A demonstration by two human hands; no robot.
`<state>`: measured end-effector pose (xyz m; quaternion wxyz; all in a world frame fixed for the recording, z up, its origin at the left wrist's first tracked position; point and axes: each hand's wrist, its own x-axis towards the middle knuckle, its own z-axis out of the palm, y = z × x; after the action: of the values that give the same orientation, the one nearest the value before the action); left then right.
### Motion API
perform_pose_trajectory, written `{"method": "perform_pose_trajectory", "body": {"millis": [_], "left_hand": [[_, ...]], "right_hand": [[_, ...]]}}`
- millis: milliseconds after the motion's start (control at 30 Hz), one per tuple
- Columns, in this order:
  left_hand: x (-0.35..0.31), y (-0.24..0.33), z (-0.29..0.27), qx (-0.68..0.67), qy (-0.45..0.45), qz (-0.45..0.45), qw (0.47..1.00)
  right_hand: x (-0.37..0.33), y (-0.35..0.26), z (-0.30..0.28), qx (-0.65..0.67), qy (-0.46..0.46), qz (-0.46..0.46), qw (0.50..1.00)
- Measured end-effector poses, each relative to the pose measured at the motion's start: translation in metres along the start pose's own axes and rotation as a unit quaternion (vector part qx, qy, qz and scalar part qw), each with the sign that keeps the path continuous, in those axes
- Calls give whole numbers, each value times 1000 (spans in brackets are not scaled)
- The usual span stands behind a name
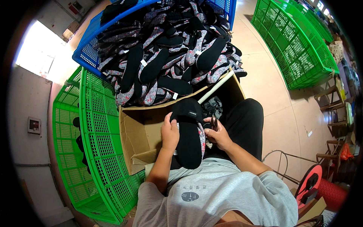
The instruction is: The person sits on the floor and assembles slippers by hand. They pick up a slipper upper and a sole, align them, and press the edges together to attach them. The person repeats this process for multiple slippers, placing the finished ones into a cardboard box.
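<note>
A slipper (190, 145) with a black footbed, a black strap and a grey-and-red floral side is held in front of my chest. Its toe points away from me. My left hand (169, 132) is closed on its left edge by the strap, thumb on top. At the right edge, my right hand (219, 135) grips small dark thread snips (214, 122), its fingers touching the slipper's side by the strap. Just beyond, similar slippers (155, 66) lie heaped in a blue crate, some sole up, several with small white tags.
An open cardboard box (133, 128) with a pale bar (216, 87) across it stands before me, dark scraps (212, 108) inside. Green crates (102, 151) flank it on the left, with another green crate (289, 45) at the far right. A red-rimmed wheel (309, 185) sits at lower right.
</note>
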<state>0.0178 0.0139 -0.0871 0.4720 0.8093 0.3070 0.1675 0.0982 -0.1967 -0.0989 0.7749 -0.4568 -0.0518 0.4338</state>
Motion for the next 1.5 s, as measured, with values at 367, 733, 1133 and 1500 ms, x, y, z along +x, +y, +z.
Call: {"method": "perform_pose_trajectory", "body": {"millis": [367, 733, 1133, 1500], "left_hand": [[2, -9, 9, -99, 58, 6, 993], [0, -15, 14, -98, 47, 7, 994], [-2, -10, 12, -132, 49, -12, 990], [-3, -11, 13, -142, 50, -37, 988]], "right_hand": [[-1, 14, 4, 5, -48, 29, 998], [1, 13, 5, 34, -68, 49, 996], [0, 16, 9, -66, 40, -21, 997], [5, 26, 4, -220, 61, -134, 964]]}}
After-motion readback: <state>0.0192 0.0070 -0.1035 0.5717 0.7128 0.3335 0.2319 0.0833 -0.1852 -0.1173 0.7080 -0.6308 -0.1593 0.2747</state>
